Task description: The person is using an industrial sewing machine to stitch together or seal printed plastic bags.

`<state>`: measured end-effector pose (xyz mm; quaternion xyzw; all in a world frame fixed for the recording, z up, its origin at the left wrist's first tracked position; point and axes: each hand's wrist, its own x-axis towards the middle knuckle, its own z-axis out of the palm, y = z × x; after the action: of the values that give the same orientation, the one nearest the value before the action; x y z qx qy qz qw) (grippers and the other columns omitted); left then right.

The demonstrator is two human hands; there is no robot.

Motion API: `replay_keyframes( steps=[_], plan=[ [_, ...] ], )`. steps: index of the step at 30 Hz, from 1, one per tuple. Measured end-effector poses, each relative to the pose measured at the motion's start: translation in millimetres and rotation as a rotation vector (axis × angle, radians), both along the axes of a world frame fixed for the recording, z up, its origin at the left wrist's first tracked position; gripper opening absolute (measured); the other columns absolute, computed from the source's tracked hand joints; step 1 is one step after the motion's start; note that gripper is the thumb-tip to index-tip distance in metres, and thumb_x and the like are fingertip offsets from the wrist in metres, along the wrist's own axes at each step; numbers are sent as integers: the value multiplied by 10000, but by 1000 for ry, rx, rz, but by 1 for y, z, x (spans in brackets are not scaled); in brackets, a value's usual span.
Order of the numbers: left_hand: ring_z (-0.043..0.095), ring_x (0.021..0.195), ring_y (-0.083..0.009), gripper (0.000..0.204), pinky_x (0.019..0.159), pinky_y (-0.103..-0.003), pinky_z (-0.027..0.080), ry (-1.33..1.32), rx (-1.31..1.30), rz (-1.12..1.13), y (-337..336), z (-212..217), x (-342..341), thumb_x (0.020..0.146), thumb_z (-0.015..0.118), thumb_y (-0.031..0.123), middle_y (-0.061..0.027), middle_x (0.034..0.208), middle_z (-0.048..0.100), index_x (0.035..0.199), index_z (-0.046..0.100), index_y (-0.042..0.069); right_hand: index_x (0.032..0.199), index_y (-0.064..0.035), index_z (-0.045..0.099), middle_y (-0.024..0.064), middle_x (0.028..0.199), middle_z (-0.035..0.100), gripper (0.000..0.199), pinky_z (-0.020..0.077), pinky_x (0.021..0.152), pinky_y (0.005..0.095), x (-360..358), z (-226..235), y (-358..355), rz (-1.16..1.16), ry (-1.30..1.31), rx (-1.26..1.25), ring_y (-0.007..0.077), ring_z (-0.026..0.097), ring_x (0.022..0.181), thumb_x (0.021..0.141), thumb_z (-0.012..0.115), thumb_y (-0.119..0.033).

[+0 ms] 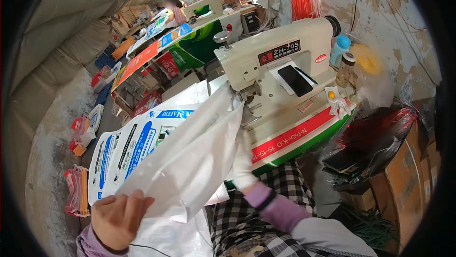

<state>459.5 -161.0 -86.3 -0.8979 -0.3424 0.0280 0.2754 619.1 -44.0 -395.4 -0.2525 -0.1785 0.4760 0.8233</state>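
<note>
The white sack (190, 162) is pinched at near left by the left hand (119, 215), seemingly to keep it spread, its far end set against the sewing machine (287, 39), while any grip by the gloved right hand (243, 169) near its right edge cannot be told.

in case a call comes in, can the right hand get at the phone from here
Probably yes: the phone lies uncovered on paper on the machine, and nothing visible seems to block the right hand, beside the sack.
</note>
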Motion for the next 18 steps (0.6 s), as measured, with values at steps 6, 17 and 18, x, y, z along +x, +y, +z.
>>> replay_keyframes(
  steps=[6, 17, 18],
  plan=[
    [521, 465, -217, 218, 423, -341, 394, -3, -57, 46, -6, -11, 8, 727, 731, 159, -47, 560, 472, 663, 537, 84, 1295, -18, 454, 145, 1323, 481, 457, 236, 1097, 373, -83, 38, 3, 617, -1015, 18, 288, 363, 1288, 922, 514, -275],
    [549, 509, -141, 68, 431, -327, 409, 18, -833, -712, -15, -141, 11, 775, 544, 170, 23, 564, 493, 729, 547, 119, 1056, -115, 609, 64, 1187, 531, 469, 331, 1034, 475, 83, 15, -54, -436, -1450, -104, 325, 451, 1176, 617, 772, -131],
    [538, 489, -139, 95, 424, -314, 410, -76, -959, -796, -16, -158, 31, 806, 537, 181, 10, 546, 485, 730, 560, 127, 1060, -146, 611, 31, 1191, 533, 471, 303, 1042, 533, 99, 22, -61, -396, -1758, 101, 291, 431, 1214, 616, 768, -137]
  ],
)
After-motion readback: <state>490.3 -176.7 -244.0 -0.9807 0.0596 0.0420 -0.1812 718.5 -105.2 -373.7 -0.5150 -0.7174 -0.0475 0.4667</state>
